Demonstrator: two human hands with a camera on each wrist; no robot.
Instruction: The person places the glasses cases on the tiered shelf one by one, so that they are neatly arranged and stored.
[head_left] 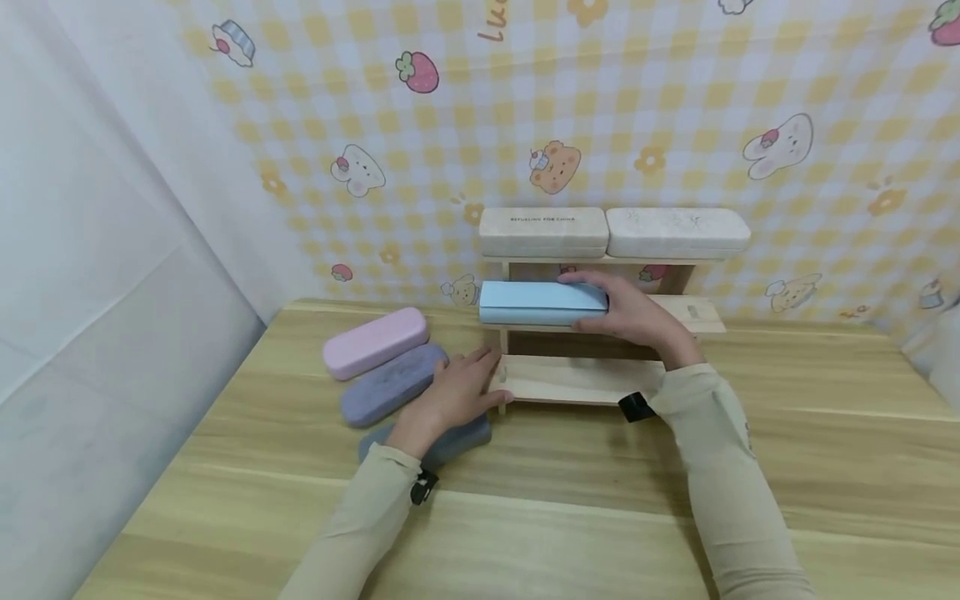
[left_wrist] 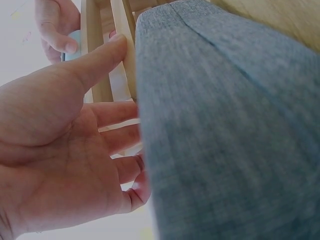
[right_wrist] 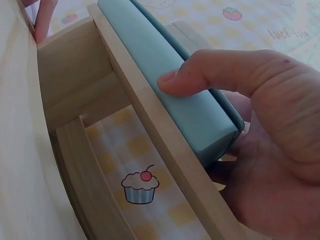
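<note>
My right hand point(head_left: 637, 312) grips the right end of a light blue glasses case point(head_left: 534, 302) on the left part of a wooden rack's middle shelf point(head_left: 686, 312). In the right wrist view, the thumb lies across the case's front point(right_wrist: 175, 107), close above the shelf edge. With fingers stretched, my left hand point(head_left: 452, 392) touches the left end of the rack's lower shelf point(head_left: 577, 379); its thumb rests at the wood's front. Below that hand lies a grey-blue glasses case point(head_left: 461, 439), partly hidden by the wrist and large in the left wrist view point(left_wrist: 225, 130).
Two pale glasses cases, a cream one point(head_left: 543, 233) and a whitish one point(head_left: 675, 233), sit side by side on the rack's top shelf. Left of the rack, a pink case point(head_left: 375, 342) and a purple-grey case point(head_left: 393, 385) lie on the wooden table point(head_left: 562, 517). A checked cloth point(head_left: 465, 142) hangs behind.
</note>
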